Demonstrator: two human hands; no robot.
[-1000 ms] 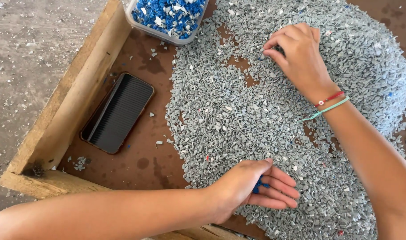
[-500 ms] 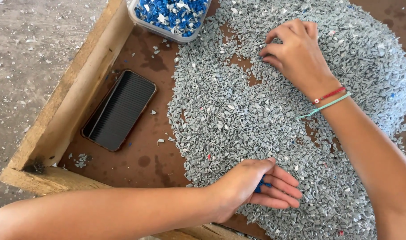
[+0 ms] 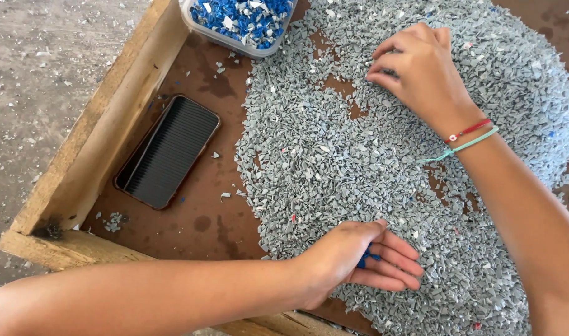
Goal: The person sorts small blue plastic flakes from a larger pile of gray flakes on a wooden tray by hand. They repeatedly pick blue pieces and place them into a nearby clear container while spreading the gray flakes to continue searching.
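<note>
Blue chips (image 3: 366, 256) lie cupped in left grip (image 3: 359, 264); right grip (image 3: 415, 68) pinches grey flakes (image 3: 334, 162).

A phone (image 3: 168, 151) lies flat on the brown tray floor at the left, just beside the wooden rim (image 3: 94, 134) and apart from the grey chips (image 3: 334, 168). It is a rounded rectangle; its dark screen is blank, edged copper-brown.

Two hands: left (image 3: 353, 261), right (image 3: 421, 74). One dark phone (image 3: 167, 151), one clear tub of blue chips (image 3: 241, 18), one wooden tray (image 3: 91, 149), two thread bracelets (image 3: 468, 138) on the right wrist. One wide heap of grey plastic chips (image 3: 334, 162), far too many to count singly; a few blue chips (image 3: 366, 256) in the left palm, number unclear.
</note>
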